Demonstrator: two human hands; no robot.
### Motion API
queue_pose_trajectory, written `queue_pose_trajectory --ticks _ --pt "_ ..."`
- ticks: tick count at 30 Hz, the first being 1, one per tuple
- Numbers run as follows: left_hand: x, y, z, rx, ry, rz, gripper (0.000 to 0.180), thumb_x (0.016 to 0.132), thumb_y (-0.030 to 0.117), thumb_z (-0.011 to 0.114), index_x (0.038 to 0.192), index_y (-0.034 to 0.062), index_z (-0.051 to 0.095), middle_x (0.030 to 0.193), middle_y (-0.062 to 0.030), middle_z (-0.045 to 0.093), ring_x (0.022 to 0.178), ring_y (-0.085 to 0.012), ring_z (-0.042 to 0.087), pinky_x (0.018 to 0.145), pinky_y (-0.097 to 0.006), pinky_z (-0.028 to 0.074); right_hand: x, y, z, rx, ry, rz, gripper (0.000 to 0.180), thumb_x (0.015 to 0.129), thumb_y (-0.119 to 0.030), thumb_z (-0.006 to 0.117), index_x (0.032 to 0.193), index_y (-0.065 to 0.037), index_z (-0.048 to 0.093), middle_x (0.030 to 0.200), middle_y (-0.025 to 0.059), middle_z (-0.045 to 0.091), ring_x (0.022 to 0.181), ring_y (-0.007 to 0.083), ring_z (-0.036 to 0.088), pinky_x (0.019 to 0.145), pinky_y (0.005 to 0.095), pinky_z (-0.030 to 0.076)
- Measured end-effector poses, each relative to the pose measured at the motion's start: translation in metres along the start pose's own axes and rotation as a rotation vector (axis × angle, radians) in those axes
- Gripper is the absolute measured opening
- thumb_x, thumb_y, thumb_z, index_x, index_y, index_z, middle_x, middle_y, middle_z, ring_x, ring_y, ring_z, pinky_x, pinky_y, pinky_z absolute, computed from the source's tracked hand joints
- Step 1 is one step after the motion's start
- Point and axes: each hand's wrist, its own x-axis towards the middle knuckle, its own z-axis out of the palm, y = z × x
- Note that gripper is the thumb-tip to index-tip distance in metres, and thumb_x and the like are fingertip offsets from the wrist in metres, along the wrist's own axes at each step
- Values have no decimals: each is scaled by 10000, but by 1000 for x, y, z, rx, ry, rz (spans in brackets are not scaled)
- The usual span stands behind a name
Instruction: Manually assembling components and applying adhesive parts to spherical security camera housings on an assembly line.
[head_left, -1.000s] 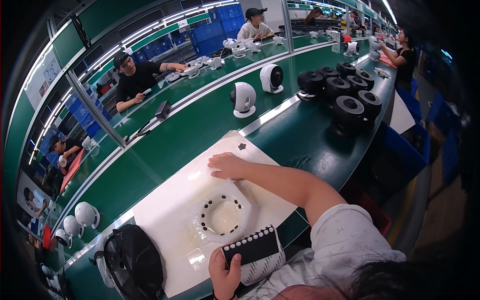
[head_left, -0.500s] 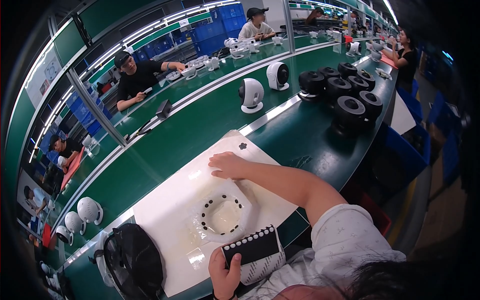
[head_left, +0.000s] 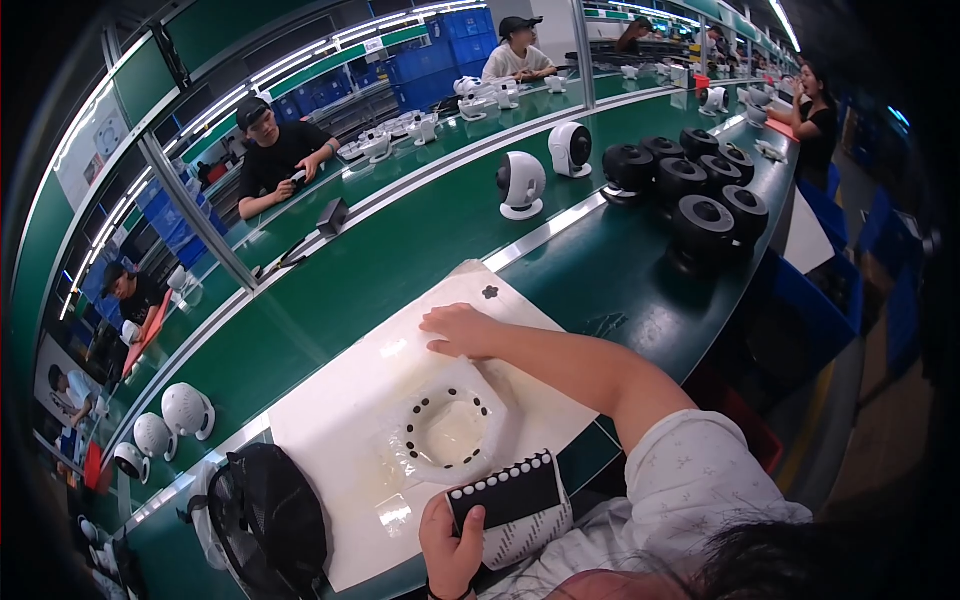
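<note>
My left hand [head_left: 453, 550] is closed on a sheet of round adhesive pads [head_left: 510, 500], black with a row of white dots along its upper edge and a white backing with grey dashes. Above and right of it sits a white ring-shaped fixture [head_left: 495, 415], with several small black dots around its round opening. My right hand [head_left: 458, 330] lies palm down just beyond the fixture, fingers stretched out over the white board [head_left: 350, 440]. Nothing shows in its fingers. A black flower-shaped mark [head_left: 491, 292] is on the board's far corner.
White camera units [head_left: 522, 185] stand on the green conveyor [head_left: 400, 230]; rounded white units [head_left: 188, 410] stand at left. Several black round units [head_left: 705, 225] cluster at right. A black mesh bag [head_left: 270, 520] lies left of the board. Co-workers sit across the line.
The white units on the conveyor have shifted right. Across the line, a co-worker has drawn a hand back from the white parts. My hands stay nearly still.
</note>
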Motion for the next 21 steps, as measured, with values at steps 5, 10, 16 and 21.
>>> queue_pose_trajectory --ticks 5,10,16,21 --pt "0 2 1 10 -7 12 188 783 117 592 887 -38 566 818 -116 551 762 -237 517 706 -310 407 -4 0 2 161 185 -5 258 789 -244 549 984 -78 520 1224 84 470 1131 244 434 951 383 317" --pt "-1 -1 2 7 5 27 187 780 115 594 881 -39 567 811 -116 549 753 -238 517 698 -309 408 0 -1 -3 146 201 -62 107 707 -101 565 801 -70 525 1172 72 509 1067 228 475 917 377 342" --pt "-1 3 2 8 0 1 182 778 109 592 878 -41 566 804 -117 546 749 -238 516 693 -306 408 2 0 -2 179 175 -55 59 676 -62 555 733 -77 561 1117 79 563 1039 235 504 892 369 380" --pt "0 2 4 -19 13 4 179 780 111 591 869 -42 562 793 -113 541 737 -236 511 682 -306 406 4 6 4 157 271 -139 63 632 -57 563 692 -75 576 1051 63 582 1000 234 521 863 371 378"
